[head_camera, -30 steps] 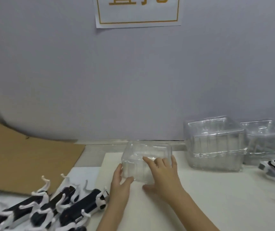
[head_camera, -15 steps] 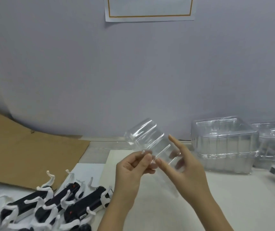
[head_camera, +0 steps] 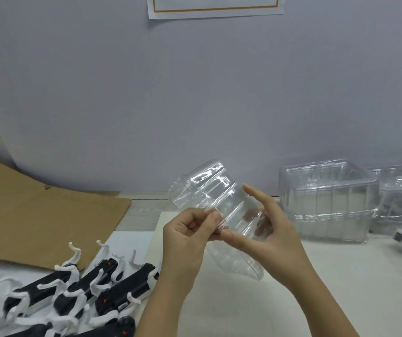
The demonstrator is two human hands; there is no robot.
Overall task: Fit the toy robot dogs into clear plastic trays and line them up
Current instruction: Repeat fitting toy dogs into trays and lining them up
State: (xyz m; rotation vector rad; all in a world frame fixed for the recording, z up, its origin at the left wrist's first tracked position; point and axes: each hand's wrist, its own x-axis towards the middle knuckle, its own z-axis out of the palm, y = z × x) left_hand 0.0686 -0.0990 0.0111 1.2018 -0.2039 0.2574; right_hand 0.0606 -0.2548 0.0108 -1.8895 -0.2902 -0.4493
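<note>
Pinching a clear plastic tray (head_camera: pixel 209 188) edge, the left hand (head_camera: pixel 187 237) is sharing it with the right hand (head_camera: pixel 275 229), which is cupping its right side, fingers half curled. The tray is tilting in the air, long axis up-left to down-right. Toy robot dogs (head_camera: pixel 122 288) are lying below-left of the left hand, which is nearer them. The wall sign (head_camera: pixel 214 6) is showing no readable writing.

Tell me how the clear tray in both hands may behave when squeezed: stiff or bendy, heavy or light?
Probably light: the left hand pinches the clear tray by its edge, the right hand holds it in the air. Likely thin and bendy: that hand shows through its ribbed walls. Glossy, so perhaps slippery.
</note>
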